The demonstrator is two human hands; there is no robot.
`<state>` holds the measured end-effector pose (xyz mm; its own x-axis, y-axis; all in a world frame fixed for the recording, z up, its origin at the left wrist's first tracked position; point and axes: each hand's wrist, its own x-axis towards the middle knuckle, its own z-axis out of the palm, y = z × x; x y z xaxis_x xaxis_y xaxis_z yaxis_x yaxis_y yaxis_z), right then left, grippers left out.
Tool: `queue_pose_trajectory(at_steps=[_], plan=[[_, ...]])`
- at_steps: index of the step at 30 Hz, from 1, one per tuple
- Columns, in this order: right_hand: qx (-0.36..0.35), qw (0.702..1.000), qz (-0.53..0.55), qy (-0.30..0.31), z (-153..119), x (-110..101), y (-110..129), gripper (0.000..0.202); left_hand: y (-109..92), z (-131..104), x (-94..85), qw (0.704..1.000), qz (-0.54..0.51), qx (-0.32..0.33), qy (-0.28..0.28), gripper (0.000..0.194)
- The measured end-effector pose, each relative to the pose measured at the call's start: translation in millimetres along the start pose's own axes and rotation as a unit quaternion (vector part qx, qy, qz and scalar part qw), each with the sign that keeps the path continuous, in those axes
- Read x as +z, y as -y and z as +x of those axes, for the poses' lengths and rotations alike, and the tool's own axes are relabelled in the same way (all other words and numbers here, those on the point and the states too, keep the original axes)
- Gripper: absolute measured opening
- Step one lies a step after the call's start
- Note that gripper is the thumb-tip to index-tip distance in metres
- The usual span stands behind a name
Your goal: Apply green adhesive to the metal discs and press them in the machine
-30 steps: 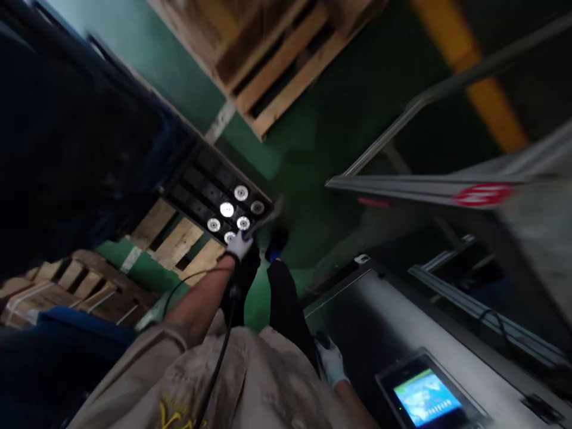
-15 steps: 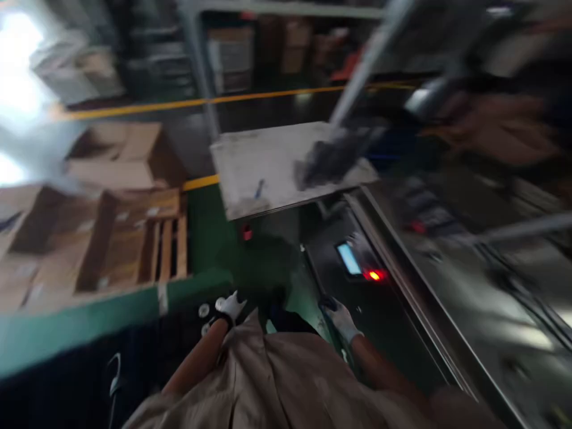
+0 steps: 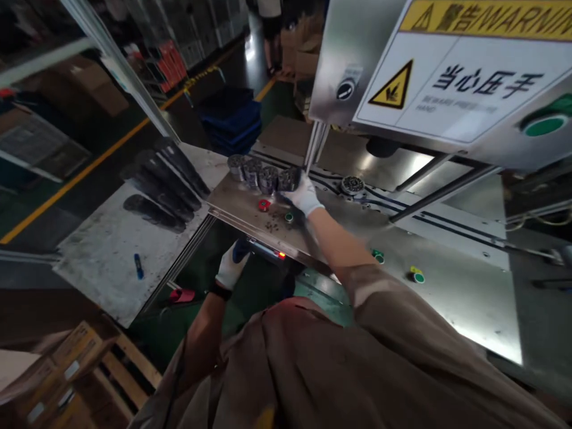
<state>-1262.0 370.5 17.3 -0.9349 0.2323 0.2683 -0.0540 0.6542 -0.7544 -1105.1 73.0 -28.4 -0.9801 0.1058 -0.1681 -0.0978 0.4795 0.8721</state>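
The cylindrical metal part (image 3: 286, 180) is standing at the right end of a row of four on the steel table (image 3: 236, 201), and your right hand (image 3: 305, 195) is curling its fingers around it. A red button (image 3: 264, 205) and a green button (image 3: 289, 218) are sitting in front; your left hand (image 3: 232, 265) is hanging near the table's front edge, its fingers bending, their grip impossible to tell.

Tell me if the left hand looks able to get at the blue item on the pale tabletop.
Probably yes: the blue item lies uncovered, the dark objects sit beyond it, and nothing visible blocks the way from the left hand.
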Motion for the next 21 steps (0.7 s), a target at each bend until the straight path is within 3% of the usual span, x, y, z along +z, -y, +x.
queue_pose_trajectory(at_steps=[3, 5, 9, 12, 14, 18, 21], plan=[[0.041, 0.998, -0.048, 0.014, 13, 12, 8, 0.09, -47, 37, 23.9, 0.984, -0.148, 0.096, -0.001, 0.07], [-0.023, 0.999, -0.045, 0.005, -3, 4, 5, 0.083, -72, 58, 35.5, 0.97, -0.219, 0.108, 0.009, 0.08], [-0.192, 0.981, -0.029, -0.013, -49, -37, -5, 0.08, -114, 91, 57.4, 0.938, -0.301, 0.127, 0.117, 0.097], [-0.194, 0.98, -0.043, -0.025, -73, -67, -3, 0.085, -147, 104, 82.7, 0.907, -0.34, 0.165, 0.185, 0.089], [-0.156, 0.985, -0.062, -0.041, -84, -81, -1, 0.09, -164, 107, 103.9, 0.907, -0.334, 0.167, 0.193, 0.085], [-0.094, 0.991, -0.061, -0.067, -88, -100, -25, 0.09, -174, 108, 139.7, 0.92, -0.298, 0.126, 0.222, 0.089], [-0.019, 0.992, -0.071, -0.1, -66, -118, -69, 0.085, -157, 109, 136.4, 0.944, -0.217, 0.112, 0.222, 0.082]])
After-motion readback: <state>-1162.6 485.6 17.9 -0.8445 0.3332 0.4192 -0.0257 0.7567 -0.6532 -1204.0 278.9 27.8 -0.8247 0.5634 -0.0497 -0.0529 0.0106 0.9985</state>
